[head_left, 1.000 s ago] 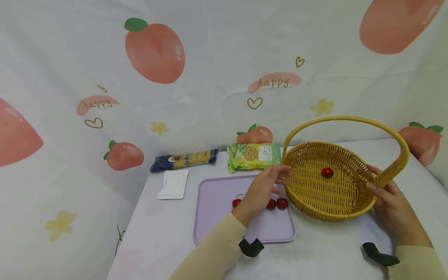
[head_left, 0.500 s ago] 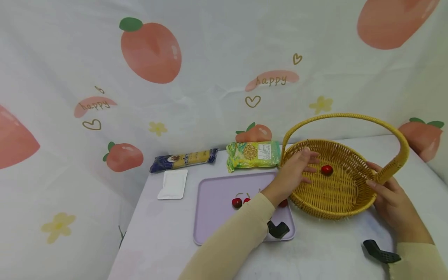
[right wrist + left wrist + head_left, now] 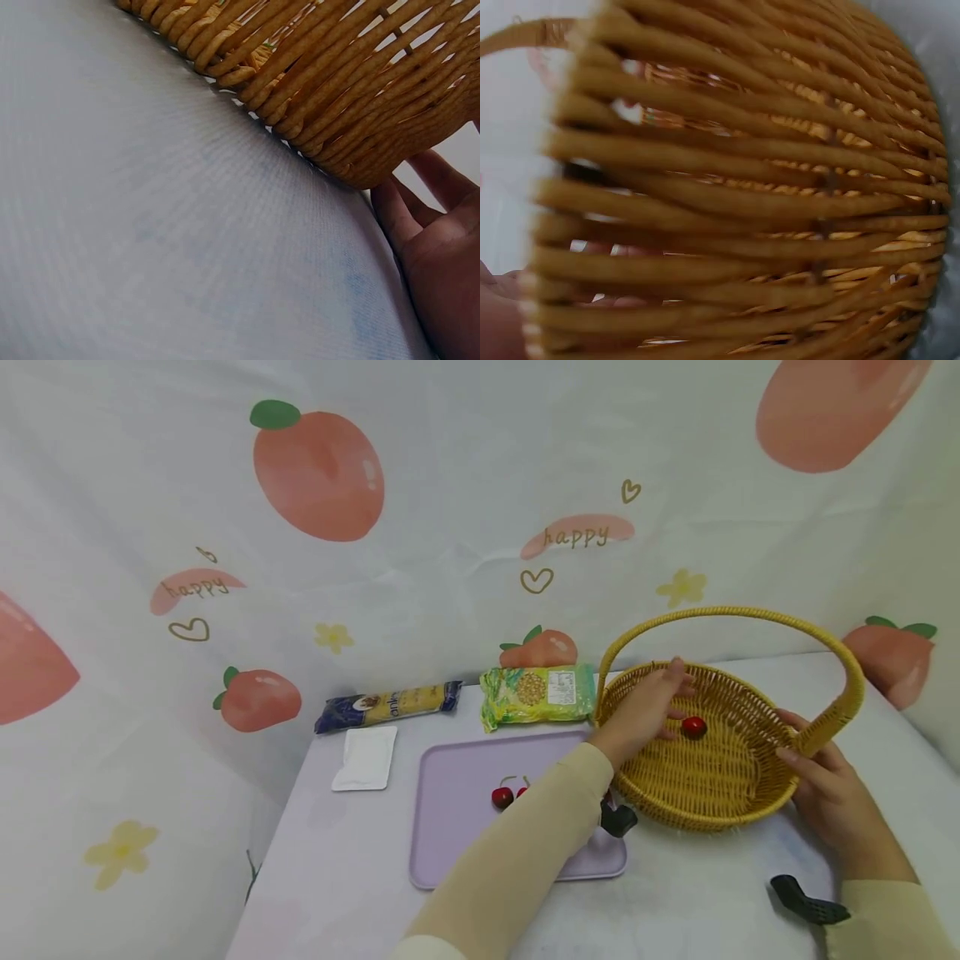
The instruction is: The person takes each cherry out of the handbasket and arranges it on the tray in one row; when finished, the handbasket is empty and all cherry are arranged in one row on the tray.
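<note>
A yellow wicker basket (image 3: 697,777) with a tall arched handle stands at the right of the table. One red cherry (image 3: 693,727) lies inside it. My left hand (image 3: 648,706) reaches over the basket's left rim, its fingers spread beside the cherry, with nothing seen between them; the palm side is hidden. In the left wrist view the basket's woven side (image 3: 742,187) fills most of the picture. My right hand (image 3: 836,793) grips the right rim near the handle's base, thumb on the near side. In the right wrist view its fingers (image 3: 442,180) meet the basket's underside.
Left of the basket lies a lilac tray (image 3: 442,827); cherries (image 3: 502,797) on it are partly covered by my left sleeve (image 3: 525,852). Behind are a yellow-green packet (image 3: 536,696) and a blue-and-yellow packet (image 3: 390,706). A white pouch (image 3: 365,758) lies left of the tray.
My left hand has moved right, from above the tray at the basket's left rim to inside the basket near the cherry. The right hand keeps its grip on the rim.
</note>
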### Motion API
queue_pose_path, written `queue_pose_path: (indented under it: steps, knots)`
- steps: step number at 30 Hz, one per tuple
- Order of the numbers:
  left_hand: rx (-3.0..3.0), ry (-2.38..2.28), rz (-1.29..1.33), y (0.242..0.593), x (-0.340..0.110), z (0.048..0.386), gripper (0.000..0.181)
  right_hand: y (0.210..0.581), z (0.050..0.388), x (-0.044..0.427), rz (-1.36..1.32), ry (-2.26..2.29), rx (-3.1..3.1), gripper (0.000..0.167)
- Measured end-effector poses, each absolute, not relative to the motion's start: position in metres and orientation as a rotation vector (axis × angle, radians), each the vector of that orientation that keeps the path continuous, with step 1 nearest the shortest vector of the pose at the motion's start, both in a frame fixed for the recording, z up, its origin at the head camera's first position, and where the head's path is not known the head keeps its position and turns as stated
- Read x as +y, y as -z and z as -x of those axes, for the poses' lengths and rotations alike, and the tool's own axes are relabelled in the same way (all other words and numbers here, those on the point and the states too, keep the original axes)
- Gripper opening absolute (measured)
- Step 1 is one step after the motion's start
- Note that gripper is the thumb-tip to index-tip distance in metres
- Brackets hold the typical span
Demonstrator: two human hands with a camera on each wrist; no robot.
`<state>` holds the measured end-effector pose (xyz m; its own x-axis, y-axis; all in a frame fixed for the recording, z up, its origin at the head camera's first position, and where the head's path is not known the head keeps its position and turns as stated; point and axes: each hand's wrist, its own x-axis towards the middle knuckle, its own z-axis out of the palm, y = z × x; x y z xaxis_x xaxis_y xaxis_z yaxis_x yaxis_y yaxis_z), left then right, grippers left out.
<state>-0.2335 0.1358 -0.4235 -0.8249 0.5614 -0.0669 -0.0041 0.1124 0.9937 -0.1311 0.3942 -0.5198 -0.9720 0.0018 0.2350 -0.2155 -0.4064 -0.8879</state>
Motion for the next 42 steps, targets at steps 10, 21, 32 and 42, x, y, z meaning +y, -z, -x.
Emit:
queue_pose_path:
  steps: [10, 21, 32, 42]
  knots:
    - [1.924, -1.651, -0.524, 0.442, 0.148, 0.241, 0.078, 0.521, 0.131, 0.394, -0.289, -2.504, -1.649, 0.059]
    - [1.881, -1.561, -0.463, 0.444, 0.152, 0.245, 0.076, 0.518, 0.133, 0.395, -0.289, -2.505, -1.65, 0.059]
    - [2.095, -1.224, -0.571, 0.449, 0.156, 0.24, 0.065, 0.521, 0.132, 0.395, -0.313, -2.517, -1.645, 0.059]
    - [2.294, -0.978, -0.658, 0.453, 0.161, 0.236, 0.042, 0.522, 0.132, 0.394, -0.295, -2.505, -1.664, 0.059]
